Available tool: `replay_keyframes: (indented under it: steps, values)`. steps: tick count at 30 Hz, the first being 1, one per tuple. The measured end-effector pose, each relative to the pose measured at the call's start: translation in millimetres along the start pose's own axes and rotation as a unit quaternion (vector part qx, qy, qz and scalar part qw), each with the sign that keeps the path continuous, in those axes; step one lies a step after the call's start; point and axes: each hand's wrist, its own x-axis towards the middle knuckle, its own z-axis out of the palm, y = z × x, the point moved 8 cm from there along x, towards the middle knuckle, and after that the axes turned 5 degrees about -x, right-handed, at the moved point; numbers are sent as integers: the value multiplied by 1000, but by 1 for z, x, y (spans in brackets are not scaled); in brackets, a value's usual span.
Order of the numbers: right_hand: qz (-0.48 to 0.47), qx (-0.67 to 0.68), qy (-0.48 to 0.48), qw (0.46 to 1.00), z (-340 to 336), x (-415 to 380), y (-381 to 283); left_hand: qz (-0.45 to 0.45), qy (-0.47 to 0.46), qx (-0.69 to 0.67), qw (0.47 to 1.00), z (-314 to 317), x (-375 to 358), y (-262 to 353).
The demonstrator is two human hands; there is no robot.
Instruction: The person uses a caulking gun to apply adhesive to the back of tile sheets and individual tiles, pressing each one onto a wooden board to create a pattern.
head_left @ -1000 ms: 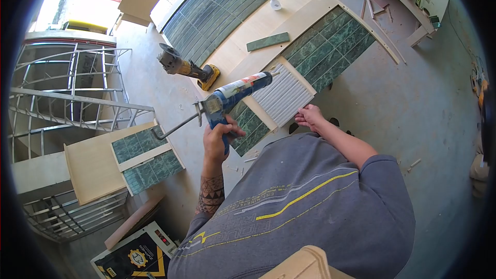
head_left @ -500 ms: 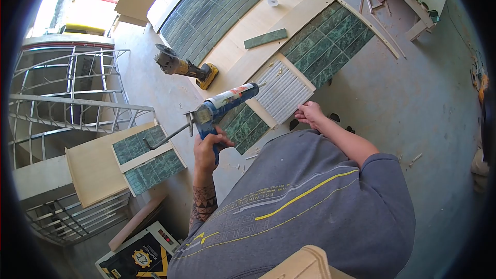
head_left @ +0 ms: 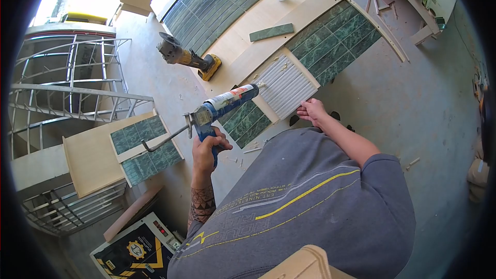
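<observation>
While the left hand [head_left: 205,148] closes its fingers around the blue handle of the caulking gun [head_left: 219,106], the nozzle points at the ribbed white panel [head_left: 287,87]. This rigid metal tool with its smooth tube looks moderately heavy, best gripped at handle and trigger. Further right, the right hand [head_left: 311,111] pinches the panel's lower edge, beside glossy green tiles [head_left: 333,41] on pale plywood.
</observation>
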Motion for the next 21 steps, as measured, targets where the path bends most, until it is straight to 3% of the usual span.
replay_keyframes:
  steps: [10, 21]
  values:
    - [-3, -3, -3, 1000, 1, -2, 1, -31, -78, -43, 996, 54, 36, -27]
    - [0, -12, -3, 1000, -4, -2, 0, -29, -37, 6, 999, 14, 2, -8]
